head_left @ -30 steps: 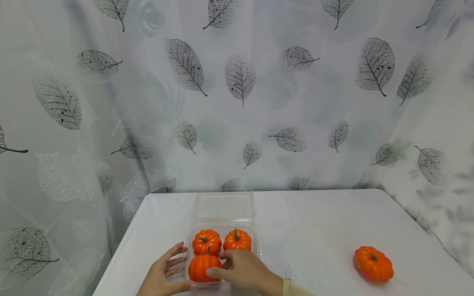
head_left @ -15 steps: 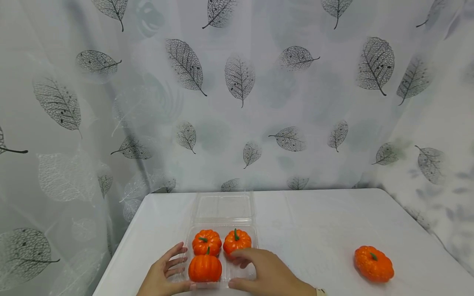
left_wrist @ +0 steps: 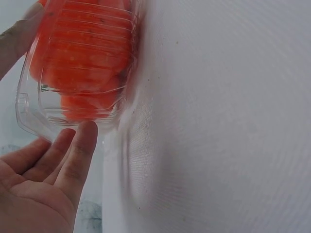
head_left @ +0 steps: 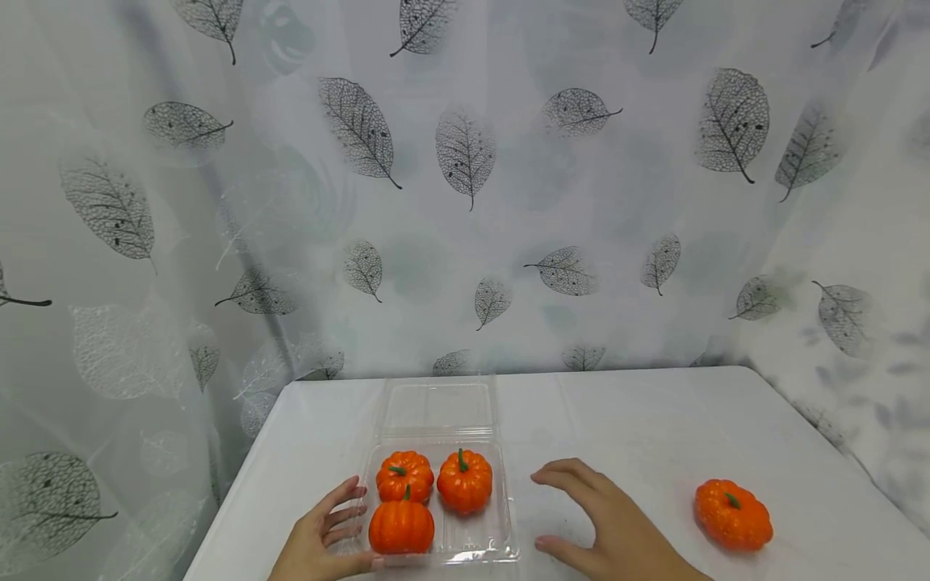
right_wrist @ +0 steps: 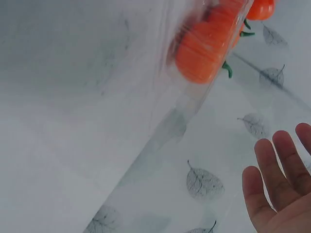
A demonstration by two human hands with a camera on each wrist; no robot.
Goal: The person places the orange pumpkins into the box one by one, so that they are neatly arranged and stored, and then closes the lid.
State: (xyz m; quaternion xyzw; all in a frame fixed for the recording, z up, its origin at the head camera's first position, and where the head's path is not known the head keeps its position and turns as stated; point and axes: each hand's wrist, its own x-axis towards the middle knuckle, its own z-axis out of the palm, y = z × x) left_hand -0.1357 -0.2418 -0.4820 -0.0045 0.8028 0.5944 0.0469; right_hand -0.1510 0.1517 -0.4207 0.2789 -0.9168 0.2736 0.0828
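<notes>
A clear plastic clamshell box (head_left: 479,542) lies with its lid (head_left: 438,403) folded back on the white table. Three small orange pumpkins sit in its base: one at the back left (head_left: 401,474), one at the back right (head_left: 465,482), one at the front left (head_left: 402,528). The front right of the base is bare. My left hand (head_left: 312,539) rests at the box's left side, fingers fairly straight by the wall (left_wrist: 80,145) and thumb at the front edge. To the right of the box, my right hand (head_left: 613,516) hovers with spread fingers, holding nothing.
Another orange pumpkin (head_left: 732,516) lies on the table (head_left: 617,420) at the right, beyond my right hand. A leaf-print curtain (head_left: 465,242) hangs behind the table and along both sides.
My right hand has let go of the front-left pumpkin and moved right, out of the box. The pumpkins stay put. My left hand has kept its place.
</notes>
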